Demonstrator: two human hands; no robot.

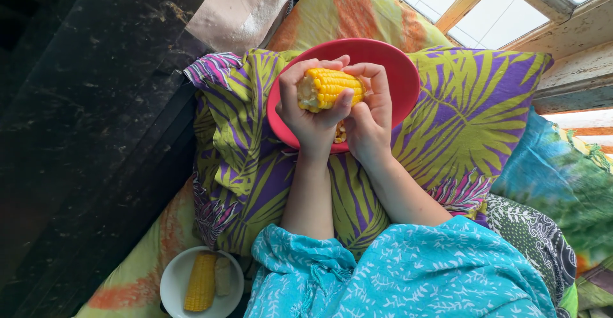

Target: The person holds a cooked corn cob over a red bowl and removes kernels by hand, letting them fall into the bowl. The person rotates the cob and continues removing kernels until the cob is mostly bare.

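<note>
both hands, left hand (308,117) and right hand (370,115), grip one yellow corn cob (329,88) between them, over a red bowl (396,69). the bowl rests on a purple-green pillow (472,113) beneath the hands. a white bowl (172,286) with another cob (201,281) sits well below the left hand.

Where Things Lie

A corn cob (329,88) sits between the left hand (311,110) and right hand (370,113), above a bowl (399,69) resting on a pillow (472,113). Nearer the person, lower left, a plate (171,286) carries another cob (201,281).
</note>
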